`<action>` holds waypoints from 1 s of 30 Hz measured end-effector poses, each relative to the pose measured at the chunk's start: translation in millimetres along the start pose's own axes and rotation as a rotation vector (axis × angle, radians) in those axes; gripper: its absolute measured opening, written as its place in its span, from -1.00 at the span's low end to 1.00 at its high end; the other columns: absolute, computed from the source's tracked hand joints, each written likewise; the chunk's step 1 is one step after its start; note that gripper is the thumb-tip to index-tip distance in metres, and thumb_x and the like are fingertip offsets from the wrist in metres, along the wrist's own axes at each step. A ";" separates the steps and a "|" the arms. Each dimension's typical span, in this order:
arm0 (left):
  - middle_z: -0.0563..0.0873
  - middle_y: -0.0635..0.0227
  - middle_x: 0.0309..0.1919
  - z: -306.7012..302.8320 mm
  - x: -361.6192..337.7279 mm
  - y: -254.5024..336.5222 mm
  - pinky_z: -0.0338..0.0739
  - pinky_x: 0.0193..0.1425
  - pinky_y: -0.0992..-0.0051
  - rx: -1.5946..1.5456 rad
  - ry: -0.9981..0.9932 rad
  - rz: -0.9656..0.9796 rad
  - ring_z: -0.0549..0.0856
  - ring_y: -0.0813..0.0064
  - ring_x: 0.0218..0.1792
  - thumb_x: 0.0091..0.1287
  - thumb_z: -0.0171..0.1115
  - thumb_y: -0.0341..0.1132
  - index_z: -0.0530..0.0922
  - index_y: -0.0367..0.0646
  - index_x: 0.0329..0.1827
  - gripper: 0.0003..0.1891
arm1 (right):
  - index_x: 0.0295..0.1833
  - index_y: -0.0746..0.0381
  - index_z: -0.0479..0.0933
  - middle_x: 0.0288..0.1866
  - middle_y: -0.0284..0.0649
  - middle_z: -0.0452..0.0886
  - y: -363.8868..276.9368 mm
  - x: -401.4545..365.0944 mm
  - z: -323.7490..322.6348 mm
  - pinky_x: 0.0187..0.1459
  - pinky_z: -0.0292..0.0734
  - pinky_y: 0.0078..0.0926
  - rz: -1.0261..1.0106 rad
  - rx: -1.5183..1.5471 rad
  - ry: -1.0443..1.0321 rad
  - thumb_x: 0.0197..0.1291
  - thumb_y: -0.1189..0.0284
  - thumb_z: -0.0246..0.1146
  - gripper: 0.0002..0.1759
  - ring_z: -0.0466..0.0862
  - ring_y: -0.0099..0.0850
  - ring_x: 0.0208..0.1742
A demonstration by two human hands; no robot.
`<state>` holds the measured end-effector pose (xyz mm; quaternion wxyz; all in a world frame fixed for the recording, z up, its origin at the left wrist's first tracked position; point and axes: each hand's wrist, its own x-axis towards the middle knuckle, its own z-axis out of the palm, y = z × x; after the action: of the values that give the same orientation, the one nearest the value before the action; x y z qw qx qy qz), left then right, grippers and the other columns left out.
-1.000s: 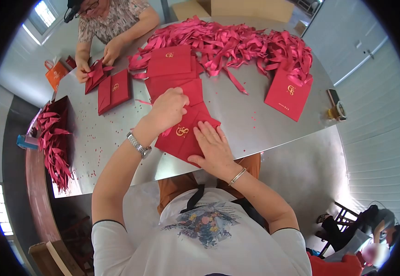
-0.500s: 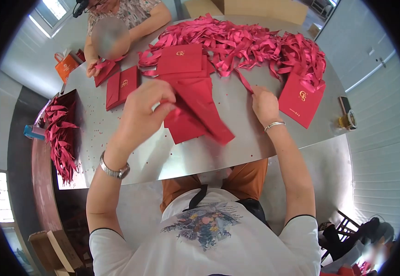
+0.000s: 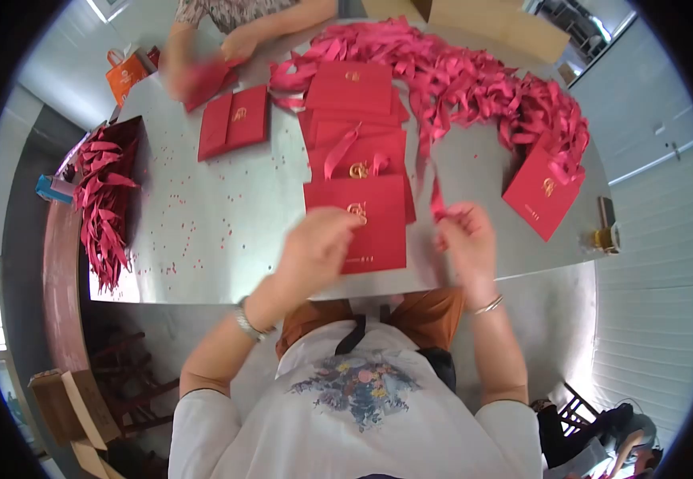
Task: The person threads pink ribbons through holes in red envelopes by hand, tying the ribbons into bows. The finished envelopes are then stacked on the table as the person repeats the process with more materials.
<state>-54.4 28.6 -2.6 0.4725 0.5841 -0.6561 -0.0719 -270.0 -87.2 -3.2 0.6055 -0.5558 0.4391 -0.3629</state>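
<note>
A red paper bag (image 3: 382, 251) with a gold emblem lies flat at the near end of a stack of similar red bags (image 3: 346, 100). Over its left part is my left hand (image 3: 310, 251), blurred by motion, so whether its fingers grip the bag cannot be made out. To the right of the bag, my right hand (image 3: 466, 235) pinches the end of a pink-red ribbon (image 3: 436, 195). The ribbon runs up toward the big ribbon heap (image 3: 442, 72). A loop of ribbon (image 3: 341, 150) rests on a bag farther up the stack.
Across the table (image 3: 227, 239), a co-worker's blurred hand (image 3: 177, 76) is at a red piece. Near it lie folded red bags (image 3: 234, 124). At left stands a box of ribboned bags (image 3: 107, 199); at right, another bag (image 3: 544, 191) and a glass jar (image 3: 606, 238).
The red bag, held up and tilted by my left hand before, now lies flat on the near end of the stack. My right hand has drawn the ribbon nearer. The view has shifted.
</note>
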 end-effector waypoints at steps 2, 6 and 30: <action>0.68 0.15 -0.30 16.5 10.8 18.6 0.57 -0.12 0.27 -0.030 -0.089 0.172 0.68 0.16 -0.22 0.17 0.19 -0.53 0.59 -0.22 0.00 -0.69 | -0.02 0.28 0.44 -0.32 -0.33 0.59 -10.5 -17.4 26.1 -0.40 0.51 -0.64 0.005 0.111 -0.073 0.25 0.63 0.15 -0.80 0.58 -0.61 -0.41; 0.66 0.19 -0.29 29.7 15.7 23.7 0.59 -0.22 0.30 -0.011 -0.066 0.302 0.67 0.18 -0.28 0.08 0.27 -0.52 0.64 -0.23 -0.17 -0.77 | 0.16 0.31 0.40 -0.23 -0.26 0.61 3.0 -23.6 39.9 -0.26 0.64 -0.61 0.073 0.409 -0.056 0.29 0.63 0.18 -0.67 0.64 -0.54 -0.29; 0.62 0.26 -0.38 28.7 13.4 31.0 0.51 -0.24 0.45 -0.494 0.080 -0.046 0.61 0.33 -0.33 0.12 0.34 -0.55 0.61 -0.26 -0.33 -0.91 | 0.05 0.32 0.55 -0.04 -0.05 0.63 -4.4 -58.1 58.9 0.09 0.51 -0.26 -0.743 -0.457 0.112 0.15 0.64 0.25 -0.69 0.61 -0.09 0.01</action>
<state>-94.5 13.8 9.0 0.6246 0.4681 -0.5860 -0.2178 -235.1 -13.0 8.5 0.2704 -0.7752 0.3106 -0.4791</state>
